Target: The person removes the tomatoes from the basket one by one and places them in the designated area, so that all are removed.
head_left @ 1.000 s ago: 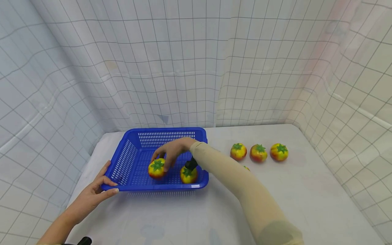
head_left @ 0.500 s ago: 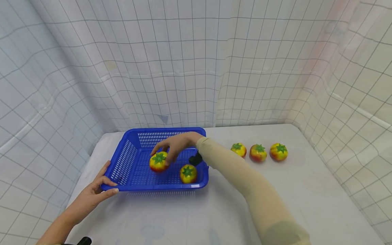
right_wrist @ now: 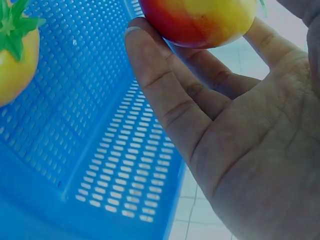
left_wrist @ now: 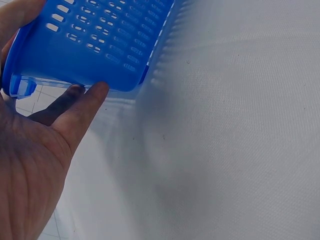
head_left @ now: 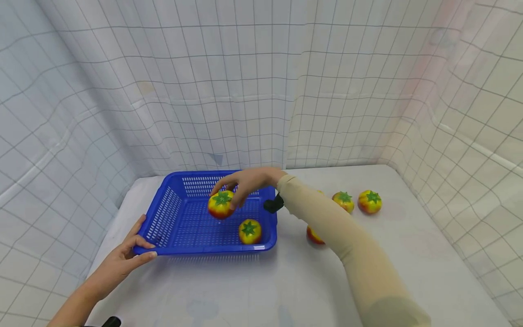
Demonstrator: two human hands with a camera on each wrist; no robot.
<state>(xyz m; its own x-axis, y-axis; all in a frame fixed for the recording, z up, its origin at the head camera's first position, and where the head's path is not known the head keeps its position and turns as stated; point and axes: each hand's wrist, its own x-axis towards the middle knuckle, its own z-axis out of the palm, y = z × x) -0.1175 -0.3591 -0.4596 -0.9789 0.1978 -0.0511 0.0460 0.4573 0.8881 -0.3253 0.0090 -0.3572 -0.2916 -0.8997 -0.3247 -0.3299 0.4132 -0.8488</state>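
My right hand [head_left: 251, 181] grips a yellow-and-red tomato-like fruit [head_left: 221, 205] with a green leafy top, its fingers and thumb around the sides. The fruit is held above the floor of the blue perforated basket [head_left: 206, 250]. In the right wrist view, the same fruit [right_wrist: 200, 22] sits at the fingertips. A second such fruit [head_left: 249, 231] lies in the basket's near right corner. My left hand [head_left: 122, 259] holds the basket's near left corner, its thumb along the front; the left wrist view shows fingers against the basket wall [left_wrist: 95, 65].
On the white-covered table [head_left: 245, 290], right of the basket, lie two similar fruits, one [head_left: 344, 202] beside the other [head_left: 369, 202]. The right sleeve [head_left: 339, 227] partly covers another fruit [head_left: 314, 236] and nearly hides one behind it. Grid-patterned curtains [head_left: 245, 91] enclose the table's back and sides.
My right hand has raised the fruit from near the basket floor and moved it right and toward the back. The left hand and the basket stay where they were.
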